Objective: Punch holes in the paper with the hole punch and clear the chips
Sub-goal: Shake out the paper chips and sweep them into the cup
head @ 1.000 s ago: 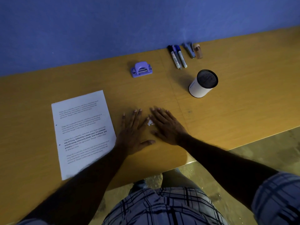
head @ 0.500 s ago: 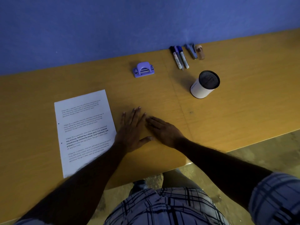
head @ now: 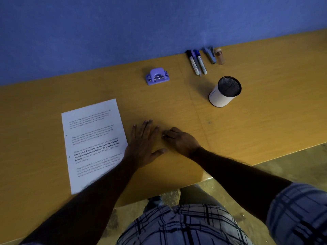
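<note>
A printed sheet of paper [head: 93, 142] with two punched holes near its left edge lies flat on the wooden table [head: 247, 121]. The purple hole punch [head: 157, 76] sits farther back, near the blue wall, away from both hands. My left hand [head: 144, 144] rests flat and open on the table just right of the paper. My right hand [head: 178, 139] is beside it with fingers curled; a small white speck shows at its fingertips, likely paper chips, but the fingers hide most of it.
A white cup with a black mesh inside [head: 224, 91] stands at the right. Two markers [head: 197, 62], a blue stapler [head: 209, 54] and a small brown bottle [head: 220, 56] lie along the wall. The table's front edge runs just below my forearms.
My right hand has gone from flat with spread fingers to curled, its fingertips drawn together over the white chips. The chips seen between the hands earlier are now mostly hidden. My left hand stayed flat.
</note>
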Action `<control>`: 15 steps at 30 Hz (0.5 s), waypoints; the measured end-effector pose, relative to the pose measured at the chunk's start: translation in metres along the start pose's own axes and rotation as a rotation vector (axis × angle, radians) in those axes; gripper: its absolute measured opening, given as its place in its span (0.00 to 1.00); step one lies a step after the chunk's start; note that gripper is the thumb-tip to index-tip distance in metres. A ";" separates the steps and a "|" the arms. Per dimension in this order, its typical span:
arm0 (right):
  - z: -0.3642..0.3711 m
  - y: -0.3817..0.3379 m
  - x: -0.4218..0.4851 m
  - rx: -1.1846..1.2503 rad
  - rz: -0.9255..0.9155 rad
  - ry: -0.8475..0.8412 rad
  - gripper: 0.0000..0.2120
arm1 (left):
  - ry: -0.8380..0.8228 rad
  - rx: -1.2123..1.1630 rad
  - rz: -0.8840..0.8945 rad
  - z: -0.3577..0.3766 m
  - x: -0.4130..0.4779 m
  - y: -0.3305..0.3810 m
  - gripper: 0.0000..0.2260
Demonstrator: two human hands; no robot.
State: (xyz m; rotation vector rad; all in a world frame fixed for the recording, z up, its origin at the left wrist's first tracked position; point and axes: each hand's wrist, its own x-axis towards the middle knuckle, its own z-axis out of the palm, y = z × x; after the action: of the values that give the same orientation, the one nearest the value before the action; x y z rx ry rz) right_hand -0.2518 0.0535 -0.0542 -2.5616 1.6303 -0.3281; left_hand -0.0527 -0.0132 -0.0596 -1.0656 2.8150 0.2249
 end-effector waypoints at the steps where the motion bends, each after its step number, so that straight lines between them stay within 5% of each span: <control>1: -0.001 0.001 0.002 -0.008 -0.015 0.016 0.16 | -0.005 0.005 -0.004 0.000 0.000 0.000 0.42; 9: -0.001 0.005 0.010 -0.072 -0.051 -0.005 0.11 | -0.010 0.027 -0.019 -0.003 0.000 0.002 0.42; 15: 0.002 0.005 0.019 0.160 0.185 -0.074 0.11 | -0.020 0.010 -0.018 -0.005 0.002 0.004 0.41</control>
State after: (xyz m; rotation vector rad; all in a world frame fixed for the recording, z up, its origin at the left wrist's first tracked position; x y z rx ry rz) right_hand -0.2482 0.0343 -0.0546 -2.2614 1.7220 -0.3292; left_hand -0.0569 -0.0123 -0.0547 -1.0797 2.7854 0.2180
